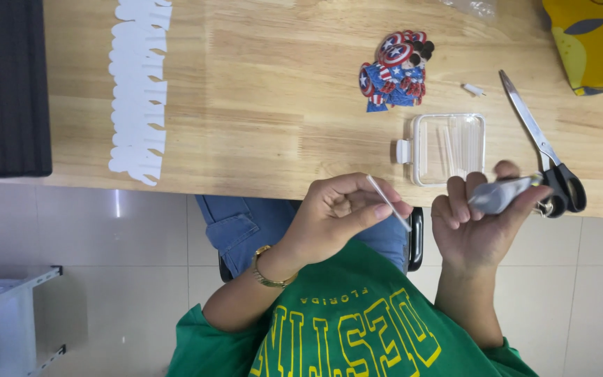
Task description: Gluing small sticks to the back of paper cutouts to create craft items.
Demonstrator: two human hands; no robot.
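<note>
I am pinching a thin white stick (387, 202) between thumb and fingers of my left hand (336, 213), just off the near edge of the wooden tabletop (259, 105), while my right hand (479, 220) is wrapping its fingers shut around a small grey tube (500, 195). I am judging that squeezing too hard could flood the stick or drip off the edge. Beyond, a clear plastic box (448, 148) of sticks is sitting near that edge, black-handled scissors (546, 157) beside it, red-white-and-blue shield stickers (396, 70) farther in.

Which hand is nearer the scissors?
Right. The right hand, holding a grey tube, is beside the black handles of the scissors. The left hand, pinching a thin white stick, is farther off to their left.
</note>
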